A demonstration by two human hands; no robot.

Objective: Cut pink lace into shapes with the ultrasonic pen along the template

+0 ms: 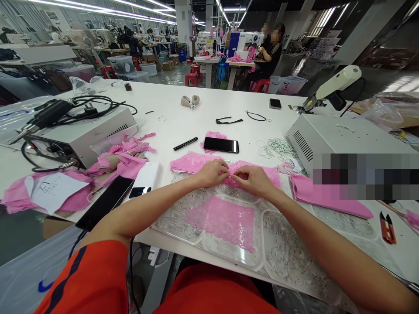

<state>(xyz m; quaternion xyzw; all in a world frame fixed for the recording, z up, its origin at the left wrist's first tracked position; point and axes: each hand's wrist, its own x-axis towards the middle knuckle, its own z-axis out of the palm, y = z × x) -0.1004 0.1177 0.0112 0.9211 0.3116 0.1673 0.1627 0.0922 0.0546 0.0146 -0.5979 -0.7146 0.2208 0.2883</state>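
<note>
A strip of pink lace fabric (188, 163) lies across the table before me, over the upper part of a clear plastic tray (262, 226). My left hand (212, 173) pinches the lace near its middle, fingers pressed together. Close beside it, my right hand (253, 179) pinches the same lace between thumb and forefinger. The fingertips almost meet, and what lies between them is too small to make out. Below my hands, another pink lace piece (231, 220) rests on the tray. A black phone (221, 145) sits beyond my hands, partly covering a small lace scrap (216, 135).
To the left stand a grey machine box (98, 131) with a corded handheld tool (49, 114), pink fabric pieces (129, 163) and a white power bank (147, 174). Rightward are another grey box (347, 139), folded pink fabric (330, 201), tangled thread (279, 148) and orange-handled snips (388, 229).
</note>
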